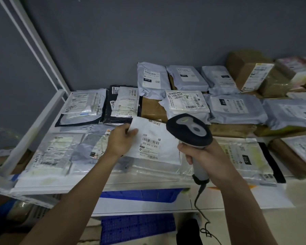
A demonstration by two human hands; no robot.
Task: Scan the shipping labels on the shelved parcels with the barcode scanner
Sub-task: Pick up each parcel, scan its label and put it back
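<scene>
Scanner (190,132) beside white parcel's (157,138) edge

The held mailer (155,138) is white, its label (150,142) striped with black barcode bars. The scanner (190,131) has a black head with a grey handle. Most parcels behind are pale grey-blue (237,110) (one is black (124,105)), others brown cardboard (249,71). The wall (148,32) is dark grey, and a crate (140,195) below is blue.

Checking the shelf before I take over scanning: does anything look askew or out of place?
Mostly tidy rows. One white parcel sits tilted across the front stack, its left edge pinched by the left hand; the right hand grips the scanner.
</scene>
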